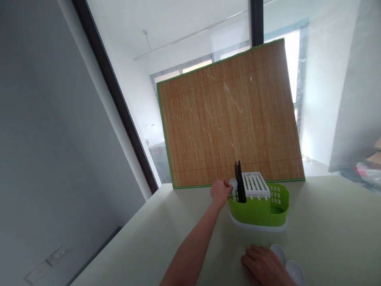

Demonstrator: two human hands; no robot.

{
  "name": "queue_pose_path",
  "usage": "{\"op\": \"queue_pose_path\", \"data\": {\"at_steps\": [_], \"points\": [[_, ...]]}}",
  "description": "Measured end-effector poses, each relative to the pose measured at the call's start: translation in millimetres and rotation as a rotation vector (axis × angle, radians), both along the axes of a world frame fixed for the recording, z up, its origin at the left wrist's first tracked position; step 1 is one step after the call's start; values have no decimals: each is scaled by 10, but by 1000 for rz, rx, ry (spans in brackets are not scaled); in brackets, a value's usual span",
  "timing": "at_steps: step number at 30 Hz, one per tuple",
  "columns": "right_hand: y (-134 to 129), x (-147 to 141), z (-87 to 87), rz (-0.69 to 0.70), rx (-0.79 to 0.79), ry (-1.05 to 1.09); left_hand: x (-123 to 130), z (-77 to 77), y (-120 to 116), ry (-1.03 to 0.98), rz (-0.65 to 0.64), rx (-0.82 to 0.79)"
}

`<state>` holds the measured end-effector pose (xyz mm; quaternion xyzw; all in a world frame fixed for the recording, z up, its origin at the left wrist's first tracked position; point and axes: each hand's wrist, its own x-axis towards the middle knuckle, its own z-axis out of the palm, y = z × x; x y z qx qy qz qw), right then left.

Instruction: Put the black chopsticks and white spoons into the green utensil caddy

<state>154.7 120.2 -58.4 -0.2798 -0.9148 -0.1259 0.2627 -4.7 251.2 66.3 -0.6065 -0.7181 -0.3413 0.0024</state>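
A white spoon [233, 188] stands upright, bowl up, in the left compartment of a green cutlery holder [257, 212]. My left hand [220, 190] reaches to it, thumb and fingertips pinched on the spoon near its bowl. Beside the spoon, several black chopsticks [239, 180] rise from the same compartment. My right hand [263, 264] rests on the table, fingers loosely bent and seemingly around nothing. Right against it lie two white spoons, one farther back [278, 253] and one nearer [295, 272]; their handles are hidden from view.
The holder has a white slotted rack [255, 184] on top and a white base tray [258, 227]. Behind, a bamboo mat [232, 119] with green edging leans on a glass wall at the back edge of the pale table [154, 234]. A grey wall [59, 139] stands left.
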Motion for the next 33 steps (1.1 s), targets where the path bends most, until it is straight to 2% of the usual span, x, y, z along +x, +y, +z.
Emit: {"op": "queue_pose_path", "data": {"at_steps": [3, 6, 8, 10, 13, 16, 20, 25, 30, 33], "points": [[7, 27, 67, -5, -43, -4, -29, 20, -70, -29, -27, 78], [75, 162, 225, -59, -176, -17, -110, -72, -215, -143, -16, 278], [179, 332, 337, -127, -272, -13, -193, -238, -356, -250, 23, 385], [317, 550, 409, -186, -381, 18, -284, -468, -519, -356, 19, 427], [502, 860, 421, -279, -577, 54, -383, -811, -746, -472, -48, 405], [570, 1011, 376, -321, -715, 24, -388, -1000, -890, -541, -92, 356], [537, 970, 335, -301, -753, -26, -284, -1024, -945, -589, -151, 318], [581, 925, 252, -287, -756, -49, -211, -1053, -939, -545, -229, 230], [656, 953, 145, -295, -749, -61, -250, -1115, -919, -536, -227, 203], [659, 946, 141, -286, -738, -55, -264, -1122, -912, -537, -220, 204]]}}
